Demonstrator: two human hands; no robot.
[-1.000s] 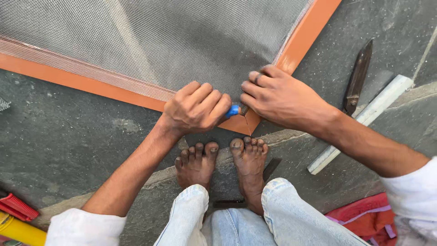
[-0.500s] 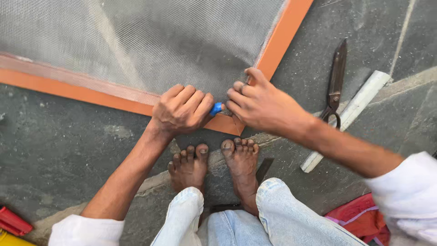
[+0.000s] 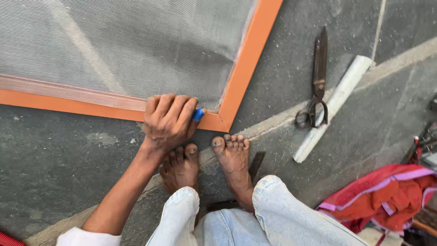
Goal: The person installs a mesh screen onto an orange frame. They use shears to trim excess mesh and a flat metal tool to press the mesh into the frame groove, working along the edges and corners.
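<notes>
A pair of large dark metal scissors (image 3: 317, 79) lies on the grey stone floor (image 3: 59, 159) at about two o'clock, blades pointing to twelve, its handles resting against a flat white strip (image 3: 334, 105) that slants from one o'clock down toward the centre. At four o'clock sits a crumpled red and pink cloth (image 3: 387, 198). Bare feet (image 3: 232, 155) stand at six o'clock, below them pale blue jeans (image 3: 282, 214).

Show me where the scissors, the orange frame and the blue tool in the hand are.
scissors (image 3: 319, 68), head view, on the closed blades.
orange frame (image 3: 248, 57), head view, on its right bar.
blue tool (image 3: 198, 114), head view, on the tip showing beside the left hand (image 3: 168, 120).
</notes>
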